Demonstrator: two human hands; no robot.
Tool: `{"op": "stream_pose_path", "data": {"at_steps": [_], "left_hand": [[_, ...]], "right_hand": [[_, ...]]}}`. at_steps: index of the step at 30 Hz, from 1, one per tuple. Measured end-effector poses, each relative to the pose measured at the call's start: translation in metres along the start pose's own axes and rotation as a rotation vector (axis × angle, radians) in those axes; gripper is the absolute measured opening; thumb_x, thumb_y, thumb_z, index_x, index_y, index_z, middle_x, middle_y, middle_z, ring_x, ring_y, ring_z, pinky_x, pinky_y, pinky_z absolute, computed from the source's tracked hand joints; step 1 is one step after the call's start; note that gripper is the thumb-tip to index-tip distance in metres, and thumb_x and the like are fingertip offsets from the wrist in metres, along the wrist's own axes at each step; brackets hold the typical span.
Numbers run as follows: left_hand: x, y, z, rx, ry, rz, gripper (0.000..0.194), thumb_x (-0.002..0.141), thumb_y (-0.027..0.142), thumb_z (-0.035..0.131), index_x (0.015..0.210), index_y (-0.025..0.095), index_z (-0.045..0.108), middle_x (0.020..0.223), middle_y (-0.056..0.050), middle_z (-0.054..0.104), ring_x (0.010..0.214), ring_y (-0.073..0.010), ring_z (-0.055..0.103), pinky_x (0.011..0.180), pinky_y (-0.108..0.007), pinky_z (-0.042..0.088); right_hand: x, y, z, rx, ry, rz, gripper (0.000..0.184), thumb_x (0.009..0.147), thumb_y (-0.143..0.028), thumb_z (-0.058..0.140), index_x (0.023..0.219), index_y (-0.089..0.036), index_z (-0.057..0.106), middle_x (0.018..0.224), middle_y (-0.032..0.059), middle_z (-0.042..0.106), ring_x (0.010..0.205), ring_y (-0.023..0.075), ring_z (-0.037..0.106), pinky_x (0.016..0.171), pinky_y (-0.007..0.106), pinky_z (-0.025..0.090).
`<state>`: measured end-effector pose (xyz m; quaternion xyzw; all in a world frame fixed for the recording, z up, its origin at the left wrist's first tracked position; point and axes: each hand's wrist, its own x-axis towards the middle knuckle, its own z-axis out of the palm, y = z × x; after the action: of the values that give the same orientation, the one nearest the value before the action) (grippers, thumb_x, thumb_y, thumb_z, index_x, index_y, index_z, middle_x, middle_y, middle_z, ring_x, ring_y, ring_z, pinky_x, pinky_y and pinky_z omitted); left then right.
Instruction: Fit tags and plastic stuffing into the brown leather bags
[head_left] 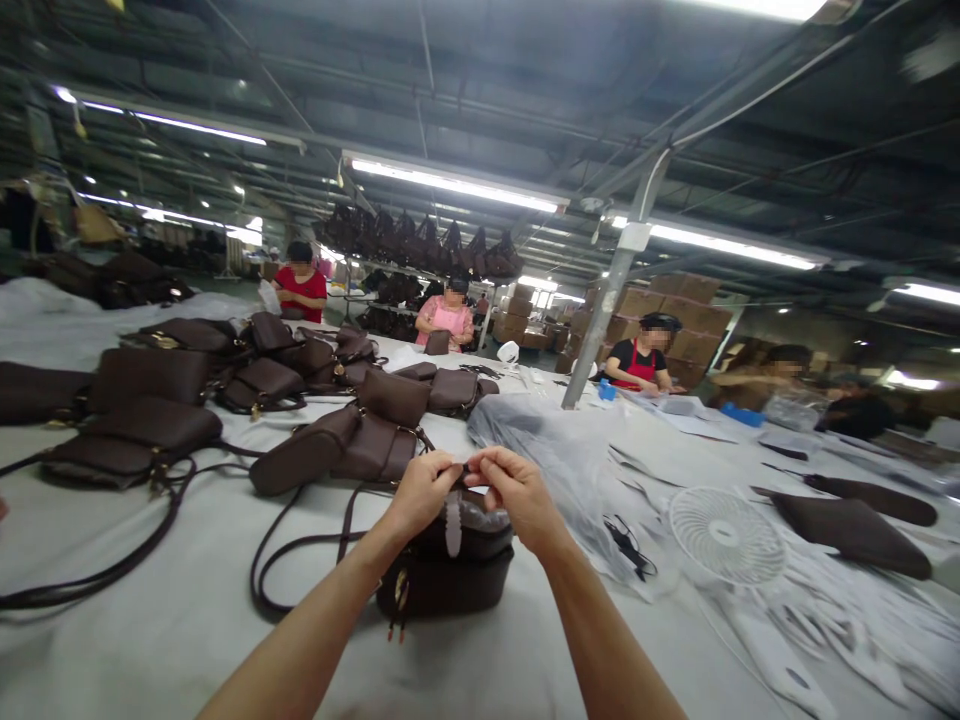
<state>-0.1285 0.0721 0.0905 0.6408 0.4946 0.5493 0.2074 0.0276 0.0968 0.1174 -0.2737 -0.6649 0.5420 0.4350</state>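
Observation:
A dark brown handbag (457, 585) stands on the white-covered table right in front of me. Above its top my left hand (424, 492) and my right hand (517, 492) are pinched close together on a thin dark strip (466, 472). Fingers hide most of that strip, and I cannot tell whether it joins the bag. A pale, wavy-edged tag (453, 528) hangs down over the bag's flap, below my left fingers. Clear plastic shows at the bag's top. Gold-coloured hardware (402, 590) dangles at its left side, and a long brown strap (262, 570) loops out leftward.
Many brown bags (150, 435) pile up on the left and behind. Clear plastic sheeting (555, 470) lies right of my hands, with a black cord (630, 550) and a white fan (727, 535) beyond. Brown pieces (855, 530) lie far right. Several people work across the table.

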Motion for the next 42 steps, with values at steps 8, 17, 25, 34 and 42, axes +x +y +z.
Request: {"op": "stream_pose_path", "data": {"at_steps": [8,17,25,34,42], "left_hand": [[0.005,-0.008,-0.003,-0.165,-0.026,-0.154,0.035,0.077,0.043,0.054,0.068,0.013,0.068,0.058,0.000,0.056,0.057,-0.0136,0.047,0.055,-0.024,0.036],[0.009,-0.008,-0.003,-0.286,-0.042,-0.215,0.035,0.074,0.044,0.058,0.067,0.011,0.066,0.052,0.001,0.053,0.049,-0.0099,0.043,0.046,-0.021,0.031],[0.001,0.002,-0.003,-0.164,-0.043,-0.013,0.019,0.081,0.029,0.052,0.075,0.015,0.064,0.069,0.001,0.061,0.068,-0.0142,0.053,0.066,-0.023,0.041],[-0.011,0.000,0.003,0.199,0.016,0.087,0.042,0.093,0.028,0.039,0.129,0.019,0.057,0.099,-0.007,0.073,0.083,-0.0182,0.066,0.079,-0.026,0.048],[-0.011,-0.001,-0.003,0.222,-0.058,0.183,0.040,0.093,0.025,0.039,0.128,0.022,0.058,0.103,-0.006,0.073,0.088,-0.0179,0.068,0.081,-0.025,0.049]], "right_hand": [[-0.021,0.012,-0.006,-0.558,-0.024,-0.403,0.024,0.085,-0.016,0.049,0.100,-0.021,0.066,0.102,0.0075,0.065,0.088,0.0178,0.065,0.076,0.031,0.056],[-0.036,0.034,0.008,-0.784,-0.153,-0.511,0.023,0.091,-0.017,0.048,0.087,-0.025,0.069,0.120,0.0061,0.066,0.108,0.0216,0.062,0.093,0.035,0.051],[-0.002,0.011,0.019,-0.061,0.115,0.028,0.038,0.071,-0.054,0.067,0.073,-0.017,0.059,0.061,0.0002,0.063,0.042,0.0098,0.053,0.030,0.016,0.033],[0.004,0.007,0.013,0.098,0.093,0.196,0.038,0.061,-0.048,0.075,0.068,-0.014,0.059,0.059,0.0005,0.063,0.040,0.0052,0.048,0.030,0.013,0.027],[0.008,0.002,0.009,0.216,0.030,0.337,0.029,0.057,-0.035,0.074,0.069,-0.014,0.059,0.054,-0.0005,0.061,0.038,0.0033,0.043,0.031,0.011,0.019]]}}
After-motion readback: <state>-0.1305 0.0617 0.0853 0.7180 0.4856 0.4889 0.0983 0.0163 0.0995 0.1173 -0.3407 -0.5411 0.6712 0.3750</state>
